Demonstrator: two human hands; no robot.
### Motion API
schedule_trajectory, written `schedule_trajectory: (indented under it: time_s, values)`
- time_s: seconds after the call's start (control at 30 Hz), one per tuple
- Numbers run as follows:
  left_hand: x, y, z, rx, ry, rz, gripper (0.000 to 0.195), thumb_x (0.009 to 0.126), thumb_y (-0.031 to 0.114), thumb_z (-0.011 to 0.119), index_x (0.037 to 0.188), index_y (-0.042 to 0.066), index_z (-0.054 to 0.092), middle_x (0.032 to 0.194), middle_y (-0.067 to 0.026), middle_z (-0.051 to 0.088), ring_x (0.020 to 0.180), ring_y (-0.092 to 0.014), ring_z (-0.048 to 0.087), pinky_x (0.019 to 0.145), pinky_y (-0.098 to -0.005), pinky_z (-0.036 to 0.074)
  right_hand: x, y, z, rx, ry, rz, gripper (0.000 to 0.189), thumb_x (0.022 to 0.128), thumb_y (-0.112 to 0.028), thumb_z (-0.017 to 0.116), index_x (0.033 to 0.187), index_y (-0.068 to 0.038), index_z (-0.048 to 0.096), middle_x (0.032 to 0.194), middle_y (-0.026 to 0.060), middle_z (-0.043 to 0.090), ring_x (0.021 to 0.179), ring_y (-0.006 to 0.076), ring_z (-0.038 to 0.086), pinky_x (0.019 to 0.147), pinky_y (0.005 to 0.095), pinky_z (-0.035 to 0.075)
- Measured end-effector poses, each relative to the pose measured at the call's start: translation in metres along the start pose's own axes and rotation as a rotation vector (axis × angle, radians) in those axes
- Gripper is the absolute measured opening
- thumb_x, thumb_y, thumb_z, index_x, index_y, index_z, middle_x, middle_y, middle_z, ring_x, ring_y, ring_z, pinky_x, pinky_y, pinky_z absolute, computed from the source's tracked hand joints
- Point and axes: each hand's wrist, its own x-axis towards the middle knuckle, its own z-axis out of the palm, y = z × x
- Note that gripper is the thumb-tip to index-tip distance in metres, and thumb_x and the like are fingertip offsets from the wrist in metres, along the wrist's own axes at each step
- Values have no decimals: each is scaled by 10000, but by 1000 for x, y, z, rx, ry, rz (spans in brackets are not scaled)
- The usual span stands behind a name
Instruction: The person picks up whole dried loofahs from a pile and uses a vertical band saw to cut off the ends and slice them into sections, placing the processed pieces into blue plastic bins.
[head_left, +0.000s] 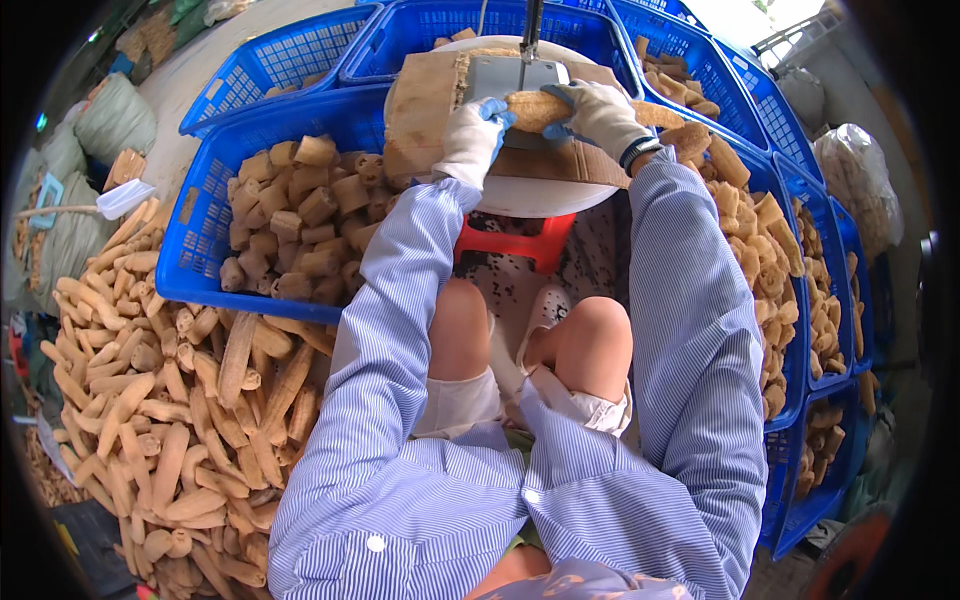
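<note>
A long dried loofah (531, 111) lies crosswise at the near edge of a small band saw's grey metal table (491, 75). My left hand (474, 139), in a white and blue work glove, grips its left end. Gloved the same way, my right hand (600, 118) is closed around the loofah further right, and its tail sticks out past the wrist. The upright blade and its guide (531, 37) stand just beyond the loofah, between my hands. Brown cardboard (424, 112) surrounds the metal table. Whether the blade touches the loofah, I cannot tell.
At the left, a blue plastic basket (247, 301) holds short cut loofah pieces (315, 199). Whole loofahs (172, 457) form a large heap on the floor below it. More blue baskets (787, 416) with loofah pieces line the right. A red plastic stool (551, 244) stands under the saw.
</note>
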Motion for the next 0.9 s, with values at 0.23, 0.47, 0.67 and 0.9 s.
schedule_trajectory:
  time_s: [0.23,0.47,0.67,0.9]
  values:
    - [24,-7,3,-31,44,9,191,861,155,784,987,24,725,727,29,627,601,-69,500,558,-241,439,18,11,12,86,73,29,710,722,-644,782,1212,-137,696,931,105,748,902,269,730,815,370,574]
    - [63,-1,33,-74,25,-82,159,881,142,752,986,25,730,758,26,652,648,-74,538,594,-242,460,71,76,60,336,274,49,581,757,-554,805,1149,-132,738,1027,104,751,948,236,730,883,333,569]
    - [63,9,11,340,7,-10,196,931,218,678,1019,48,721,855,3,665,782,-98,611,725,-261,522,63,36,24,202,0,95,694,750,-613,787,1228,-119,694,1072,131,737,967,259,719,890,354,565]
    - [-40,28,-28,-370,-202,-108,514,885,444,753,1243,99,623,1115,-31,616,947,-120,626,817,-265,540,-27,14,21,529,-140,-235,828,657,-574,869,1283,-77,654,1096,138,733,1043,327,683,947,401,518]
